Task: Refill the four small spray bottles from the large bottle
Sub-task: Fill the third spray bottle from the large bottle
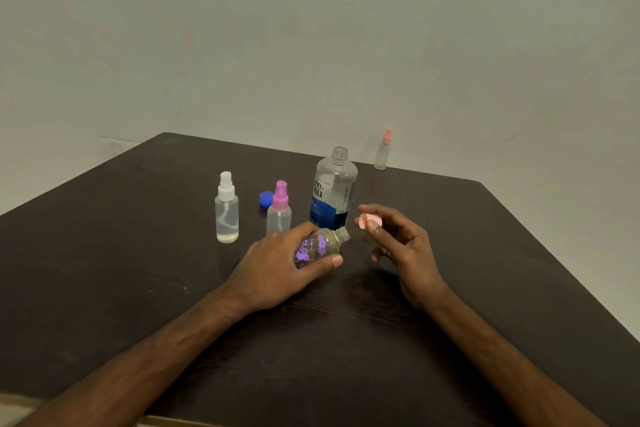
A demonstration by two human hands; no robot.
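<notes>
My left hand [277,270] grips a small clear bottle with a purple flower print [317,248], tilted with its open neck pointing right. My right hand [398,246] pinches that bottle's pink spray cap [369,219] just right of the neck, apart from it. The large clear bottle with a blue label [332,191] stands uncapped right behind them. A white-topped spray bottle [227,210] and a pink-topped spray bottle [278,210] stand to the left, both capped. A frosted spray bottle with a coral top [382,151] stands at the table's far edge.
A blue screw cap [266,199] lies between the white-topped and pink-topped bottles. The dark wooden table [138,288] ends close behind the large bottle and slants off at the right. A plain wall rises behind it.
</notes>
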